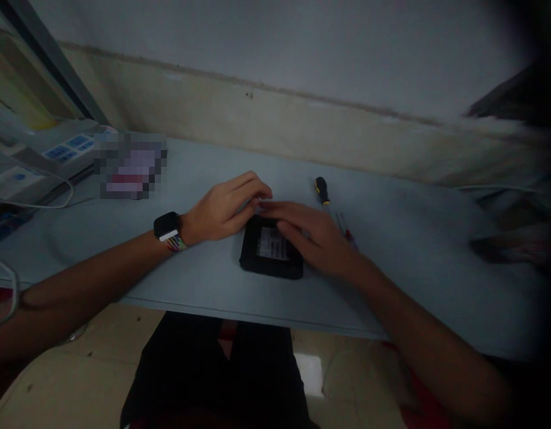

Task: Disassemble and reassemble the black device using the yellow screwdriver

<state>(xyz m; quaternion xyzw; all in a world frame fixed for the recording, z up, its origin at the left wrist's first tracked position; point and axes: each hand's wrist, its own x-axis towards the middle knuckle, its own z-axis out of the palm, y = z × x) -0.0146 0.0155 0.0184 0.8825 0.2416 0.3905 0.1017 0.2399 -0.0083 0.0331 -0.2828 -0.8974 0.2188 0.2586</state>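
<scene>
A flat black box-shaped device (272,269) lies on the table, with a pale printed label (272,244) on its upper face. At its far left corner, my left hand (231,205) has its fingers curled and thumb drawn in, closed; anything between the fingertips is too small to make out. My right hand (313,232) reaches over the device's right side, thumb on the top face and fingers stretched along the far edge. The fingertips of both hands meet there. Beyond my right hand lie a black-and-yellow screwdriver (321,189) and a thin tool with a red handle (348,235), partly hidden by the hand.
A blurred-out flat item (135,167) lies at the back left, beside white equipment with blue labels (74,148) and a pale cable (72,190). Dark, indistinct objects (490,247) are at the far right. A wall (240,113) borders the table's back edge.
</scene>
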